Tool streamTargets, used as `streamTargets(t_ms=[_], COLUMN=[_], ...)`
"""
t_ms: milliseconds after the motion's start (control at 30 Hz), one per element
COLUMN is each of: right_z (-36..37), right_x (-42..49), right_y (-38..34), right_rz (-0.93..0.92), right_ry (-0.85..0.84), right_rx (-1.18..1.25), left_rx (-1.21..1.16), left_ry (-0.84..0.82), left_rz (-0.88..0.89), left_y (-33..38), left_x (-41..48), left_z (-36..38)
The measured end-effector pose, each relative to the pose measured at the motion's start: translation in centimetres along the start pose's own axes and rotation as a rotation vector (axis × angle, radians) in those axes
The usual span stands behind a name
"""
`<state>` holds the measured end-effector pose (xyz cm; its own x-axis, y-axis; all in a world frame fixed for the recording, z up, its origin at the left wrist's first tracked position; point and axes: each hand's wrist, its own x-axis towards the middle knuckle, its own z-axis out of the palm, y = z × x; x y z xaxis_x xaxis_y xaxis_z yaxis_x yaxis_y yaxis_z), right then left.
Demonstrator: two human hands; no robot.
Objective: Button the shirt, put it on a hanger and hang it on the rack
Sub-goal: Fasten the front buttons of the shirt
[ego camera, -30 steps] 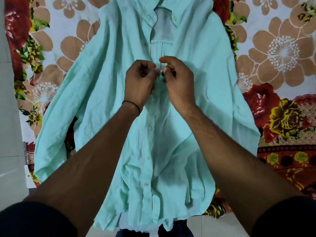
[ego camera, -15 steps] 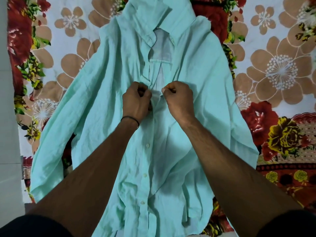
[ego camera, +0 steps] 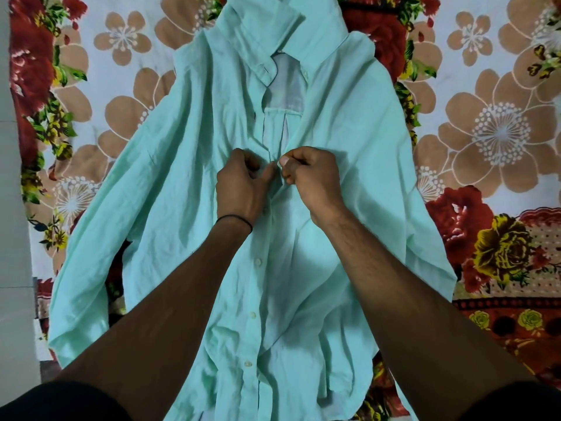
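Mint-green shirt (ego camera: 182, 208) lies front-up on a floral bedsheet (ego camera: 501, 132), with its collar (ego camera: 264, 34) toward the sheet's far edge and its hem toward the near one. Spread flat like this, both fronts can be drawn together down the middle. Its left sleeve runs to the sheet's left edge, beside pale floor tiles (ego camera: 12, 208).

At chest height the person's two hands meet over the opening. The left hand (ego camera: 243, 186) pinches the button-side edge with curled fingers, and the right hand (ego camera: 312, 180) pinches the facing edge between thumb and fingers, apparently working one button through its hole. Below them three white buttons (ego camera: 258, 262) run toward the hem, and I judge them unfastened, since the fronts gape there. A thin black band (ego camera: 235, 220) circles the left wrist. I can read no label or writing anywhere.
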<state>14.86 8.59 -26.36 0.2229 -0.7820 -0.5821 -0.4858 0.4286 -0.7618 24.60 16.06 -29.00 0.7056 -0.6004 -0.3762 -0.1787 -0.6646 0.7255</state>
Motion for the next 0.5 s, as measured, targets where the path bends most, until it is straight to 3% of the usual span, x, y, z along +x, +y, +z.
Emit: streamTargets(t_ms=[167,500], right_z=[0.2,0.2], right_x=[0.3,0.4], right_y=[0.1,0.2], right_rz=[0.015,0.051], right_ry=[0.008,-0.015], right_rx=[-0.024,0.111], left_rx=[0.085,-0.474], left_ry=[0.019,-0.102], left_rz=[0.006,-0.123], left_y=[0.7,0.0], left_x=[0.7,-0.1], left_z=[0.3,-1.6])
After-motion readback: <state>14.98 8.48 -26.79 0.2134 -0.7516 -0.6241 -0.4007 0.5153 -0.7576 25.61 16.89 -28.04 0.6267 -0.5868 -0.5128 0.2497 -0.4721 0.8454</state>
